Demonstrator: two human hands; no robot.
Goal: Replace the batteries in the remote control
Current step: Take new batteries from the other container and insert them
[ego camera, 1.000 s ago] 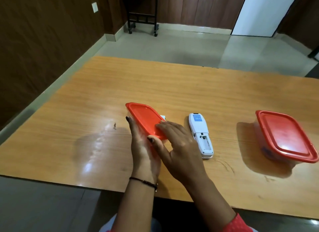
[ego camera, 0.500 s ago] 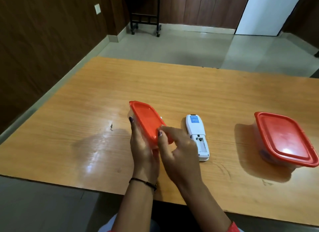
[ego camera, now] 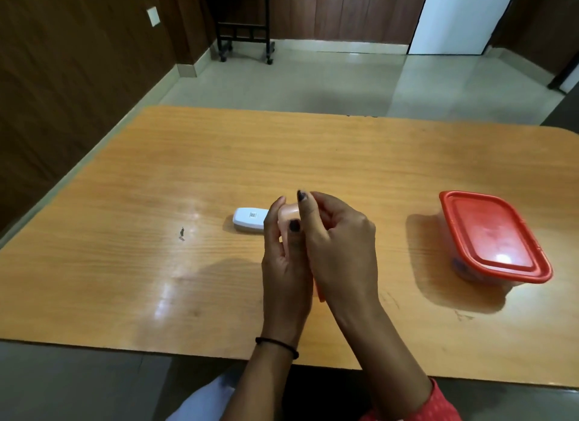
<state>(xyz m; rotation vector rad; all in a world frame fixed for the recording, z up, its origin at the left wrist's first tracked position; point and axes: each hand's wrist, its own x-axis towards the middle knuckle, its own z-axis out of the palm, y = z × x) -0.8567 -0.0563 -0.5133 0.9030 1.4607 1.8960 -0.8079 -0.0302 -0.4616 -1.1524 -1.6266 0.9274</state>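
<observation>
A white remote casing [ego camera: 250, 220] lies flat on the wooden table [ego camera: 125, 264]. Its right end is hidden behind the person's left hand [ego camera: 283, 264], so I cannot tell whether it is the remote's body or only its battery cover. Just to the right of the casing and raised off the table, the left hand and right hand [ego camera: 341, 242] grip a small plastic box [ego camera: 289, 216] between them. The fingers of both hands curl round it, and the right thumb lies across its top corner. Well to the right of the casing stands a red-lidded container [ego camera: 495, 235], closed. No batteries show anywhere. The job looks to be at an early stage, with the hands working the box open. Fitting the cells and closing the remote would be left to do.
</observation>
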